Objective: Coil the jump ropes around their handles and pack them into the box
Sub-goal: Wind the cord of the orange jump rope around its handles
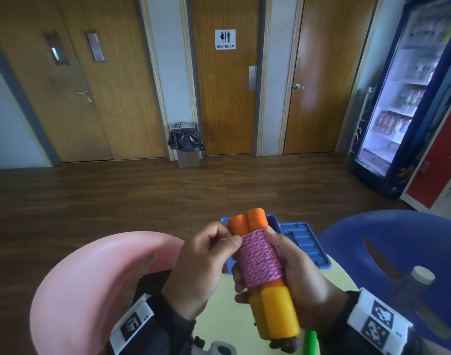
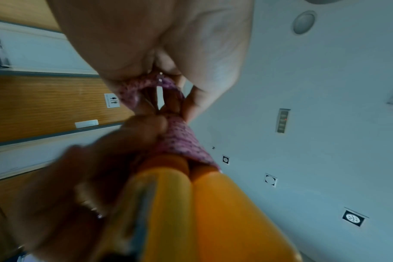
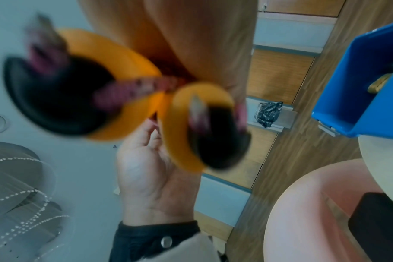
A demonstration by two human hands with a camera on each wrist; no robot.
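A jump rope with two orange and yellow handles [image 1: 275, 311] is held upright in front of me, its pink speckled rope [image 1: 260, 260] coiled tightly round both handles. My right hand [image 1: 296, 283] grips the bundle from the right side, fingers wrapped behind it. My left hand [image 1: 206, 260] pinches the rope's end at the top left of the coil. The left wrist view shows the pink rope [image 2: 182, 141] and the yellow handles [image 2: 202, 212] from below. In the right wrist view the handle ends [image 3: 191, 124] are blurred. The open blue box [image 1: 306, 242] lies on the table behind the bundle.
A pale round table [image 1: 227, 319] is under my hands. A pink chair [image 1: 91, 278] stands at the left and a blue chair [image 1: 398, 239] at the right. A capped bottle [image 1: 419, 278] stands near my right wrist. A green object [image 1: 310, 342] pokes up at the table's near edge.
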